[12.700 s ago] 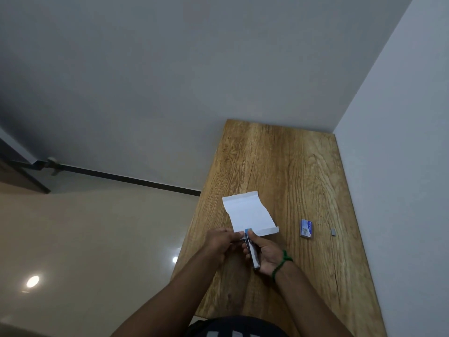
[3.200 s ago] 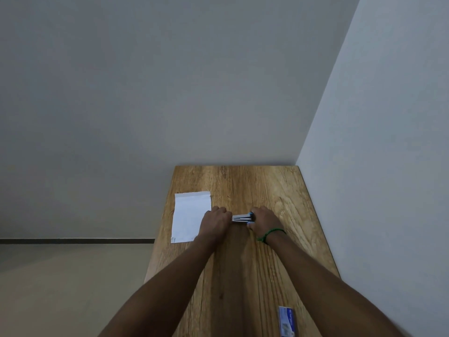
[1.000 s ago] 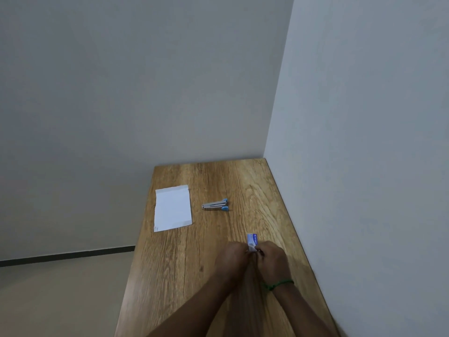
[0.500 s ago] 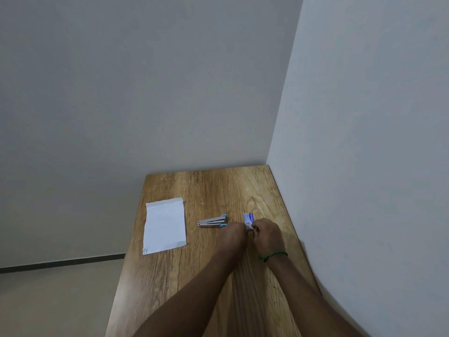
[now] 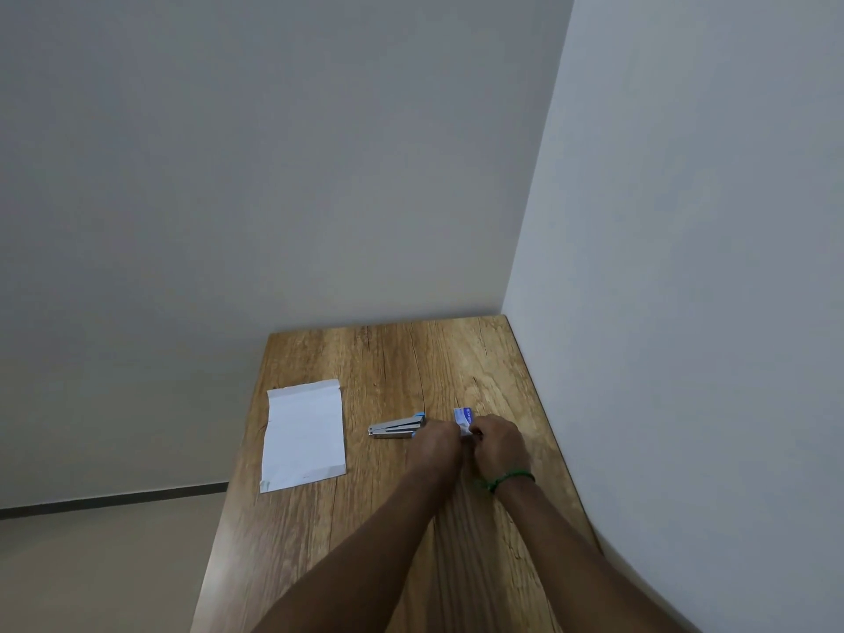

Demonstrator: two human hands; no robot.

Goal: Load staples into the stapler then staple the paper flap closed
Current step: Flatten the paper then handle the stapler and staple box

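You're gripping the box (image 5: 462, 417) with left hand (image 5: 436, 446) and right hand (image 5: 498, 444), pressed together. Stapler (image 5: 396, 427) is lying at their 9 o'clock, paper (image 5: 303, 434) further out. Risk: tugging too hard, you're bursting it open and spilling its contents across the table (image 5: 411, 358).

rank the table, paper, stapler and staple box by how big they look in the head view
1. table
2. paper
3. stapler
4. staple box, partly hidden, so its place below the stapler is unsure
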